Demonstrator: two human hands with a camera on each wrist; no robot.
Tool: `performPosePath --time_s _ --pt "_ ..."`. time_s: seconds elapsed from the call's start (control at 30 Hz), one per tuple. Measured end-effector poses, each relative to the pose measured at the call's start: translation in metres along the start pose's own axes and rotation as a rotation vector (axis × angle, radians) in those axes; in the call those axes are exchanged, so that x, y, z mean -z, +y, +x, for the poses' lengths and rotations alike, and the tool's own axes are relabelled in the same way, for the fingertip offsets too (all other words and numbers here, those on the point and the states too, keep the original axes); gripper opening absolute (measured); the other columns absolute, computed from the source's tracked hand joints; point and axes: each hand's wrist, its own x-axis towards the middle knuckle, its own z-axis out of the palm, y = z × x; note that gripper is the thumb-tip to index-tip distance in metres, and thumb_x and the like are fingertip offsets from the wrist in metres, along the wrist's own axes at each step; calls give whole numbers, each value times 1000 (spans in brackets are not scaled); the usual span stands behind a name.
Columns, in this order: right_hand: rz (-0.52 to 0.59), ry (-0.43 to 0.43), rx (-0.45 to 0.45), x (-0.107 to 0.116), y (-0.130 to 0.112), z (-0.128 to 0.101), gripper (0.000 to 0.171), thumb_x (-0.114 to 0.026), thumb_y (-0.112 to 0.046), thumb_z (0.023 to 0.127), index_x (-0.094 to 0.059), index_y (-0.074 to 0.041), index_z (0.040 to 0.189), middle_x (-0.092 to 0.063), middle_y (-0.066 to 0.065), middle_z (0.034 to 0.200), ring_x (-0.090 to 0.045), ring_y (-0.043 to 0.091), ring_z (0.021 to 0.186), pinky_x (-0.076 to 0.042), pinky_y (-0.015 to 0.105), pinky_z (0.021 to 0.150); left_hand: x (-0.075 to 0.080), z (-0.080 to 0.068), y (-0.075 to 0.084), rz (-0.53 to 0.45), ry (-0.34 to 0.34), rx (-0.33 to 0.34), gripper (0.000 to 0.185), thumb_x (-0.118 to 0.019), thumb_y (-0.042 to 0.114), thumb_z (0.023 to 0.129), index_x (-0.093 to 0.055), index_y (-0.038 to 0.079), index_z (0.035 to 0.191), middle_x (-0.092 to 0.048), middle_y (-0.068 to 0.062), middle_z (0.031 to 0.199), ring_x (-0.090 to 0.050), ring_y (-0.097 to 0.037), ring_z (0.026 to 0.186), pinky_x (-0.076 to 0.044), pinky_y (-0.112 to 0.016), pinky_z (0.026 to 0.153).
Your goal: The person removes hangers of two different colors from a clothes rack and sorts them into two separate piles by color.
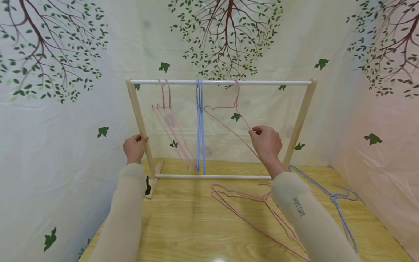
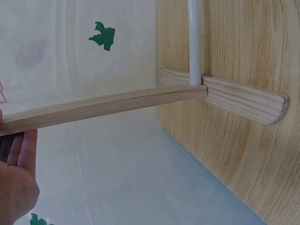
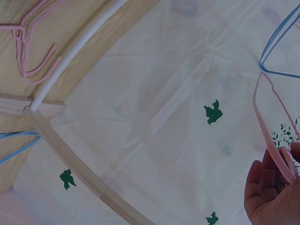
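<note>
Okay, my left hand (image 1: 135, 148) clasped wooden post (image 2: 108, 106); my right hand (image 1: 266, 143) pinched pink hanger (image 3: 267, 136) hooked over white rail (image 1: 262, 82); blue hangers (image 1: 200, 105) hung just beside it.

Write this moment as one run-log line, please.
left hand: grips wooden rack post | right hand: holds pink clothes hanger | hanger: hooked on white top rail

The left arm (image 1: 122, 214), sleeved, stretches forward to the left side of the rack (image 1: 217, 82); the left grip (image 1: 135, 148) curls its fingers and thumb round it, partway up. The right arm (image 1: 307, 218), also sleeved, slants inward to the rack's right half. There the right grip (image 1: 267, 143) sits below the rack's top, its fingers bent and its thumb and forefinger set in a pinch.
</note>
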Motion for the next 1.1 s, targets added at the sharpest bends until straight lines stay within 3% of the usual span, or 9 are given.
performPosePath --time_s 0.4,0.83,1.1 --pt "-34 65 -9 -4 5 -9 30 -55 -28 97 -78 -12 106 -75 8 98 -68 30 84 -51 48 72 2 0 -3 11 -4 -11 33 -65 21 97 -70 -2 121 -69 -22 114 -63 -35 103 -50 -45 90" --pt "-7 253 118 10 13 -3 24 -64 -26 96 -79 -8 100 -75 11 91 -68 31 81 -48 47 69 5 2 -4 -11 -11 -3 33 -65 18 97 -69 -2 122 -69 -22 115 -63 -34 103 -49 -43 90" --pt "47 293 203 19 18 -5 23 -66 -26 95 -79 -8 99 -74 12 86 -66 28 75 -44 39 66 5 5 -5 -14 -11 -11 33 -65 18 97 -69 -2 122 -69 -22 115 -62 -35 104 -49 -45 92"
